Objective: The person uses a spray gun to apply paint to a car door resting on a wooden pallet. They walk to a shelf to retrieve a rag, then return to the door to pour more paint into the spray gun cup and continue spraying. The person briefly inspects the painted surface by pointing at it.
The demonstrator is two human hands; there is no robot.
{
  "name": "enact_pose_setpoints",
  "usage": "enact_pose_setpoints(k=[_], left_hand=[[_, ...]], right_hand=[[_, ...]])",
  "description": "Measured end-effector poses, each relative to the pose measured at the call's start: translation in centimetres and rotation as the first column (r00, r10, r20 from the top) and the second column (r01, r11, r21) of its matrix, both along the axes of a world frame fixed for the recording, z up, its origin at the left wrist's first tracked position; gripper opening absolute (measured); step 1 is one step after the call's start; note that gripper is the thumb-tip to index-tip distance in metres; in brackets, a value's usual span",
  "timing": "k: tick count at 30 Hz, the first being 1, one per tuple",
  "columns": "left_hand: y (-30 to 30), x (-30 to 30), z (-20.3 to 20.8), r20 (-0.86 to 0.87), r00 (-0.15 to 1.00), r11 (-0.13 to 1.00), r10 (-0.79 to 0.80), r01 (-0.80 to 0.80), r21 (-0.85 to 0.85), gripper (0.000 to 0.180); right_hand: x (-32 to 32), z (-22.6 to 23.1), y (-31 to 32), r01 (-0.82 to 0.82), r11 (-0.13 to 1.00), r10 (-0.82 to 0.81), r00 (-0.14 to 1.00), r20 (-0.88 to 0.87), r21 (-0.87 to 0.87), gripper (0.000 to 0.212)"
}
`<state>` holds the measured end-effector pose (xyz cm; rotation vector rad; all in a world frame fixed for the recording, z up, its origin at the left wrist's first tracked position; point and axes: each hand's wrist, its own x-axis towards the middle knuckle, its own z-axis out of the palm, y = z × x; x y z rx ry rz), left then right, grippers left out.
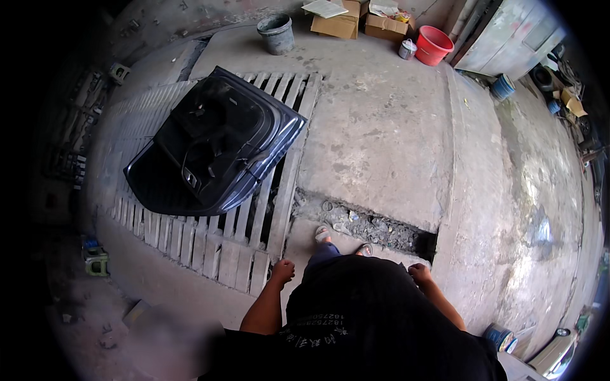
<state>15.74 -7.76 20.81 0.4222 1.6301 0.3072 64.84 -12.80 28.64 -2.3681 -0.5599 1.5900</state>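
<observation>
My left hand (283, 272) hangs at my side with its fingers curled and nothing visible in them. It is nearest to the corner of a slatted floor grating (241, 263). My right hand (419, 274) hangs at my other side, fingers curled. A small dark shape shows beside it; whether the hand holds it is unclear. Ahead to the left, a dark car door (219, 146) lies flat across the grating, inner trim panel upward. Both hands are well apart from it. Between my feet and the bare concrete runs a trench (375, 225) filled with rubble.
Along the far wall stand a grey bucket (277, 35), cardboard boxes (335, 25), a small can (407, 49) and a red tub (434, 46). Blue tins (502, 87) sit at the right. Gaps open between the grating slats. A green stool (96, 261) stands far left.
</observation>
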Motion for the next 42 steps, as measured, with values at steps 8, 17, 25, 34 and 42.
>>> enact_pose_setpoints(k=[8,17,25,34,42], left_hand=[[-0.1,-0.5,-0.9,0.036,0.999,1.000,-0.022,0.023,-0.020,0.013],[0.4,-0.1,0.0,-0.004,1.000,1.000,0.001,0.000,0.010,0.013],[1.3,0.1,0.5,-0.029,0.999,0.999,-0.026,0.027,0.037,0.014],[2.0,0.4,1.4,-0.035,0.999,0.999,-0.027,0.028,0.040,0.013],[1.4,0.2,1.0,-0.028,1.000,1.000,-0.010,0.011,0.028,0.012]], right_hand=[[-0.2,0.1,0.2,0.033,0.999,-0.034,0.998,-0.060,-0.011,0.017],[0.0,-0.3,0.1,0.026,1.000,-0.027,0.999,-0.046,-0.007,0.018],[0.9,-2.4,-0.3,0.106,0.994,-0.105,0.989,-0.102,0.010,0.018],[0.9,-2.5,-0.3,0.132,0.991,-0.132,0.987,-0.094,-0.005,0.019],[-0.3,-0.7,-0.1,0.041,0.999,-0.041,0.998,-0.039,-0.009,0.020]])
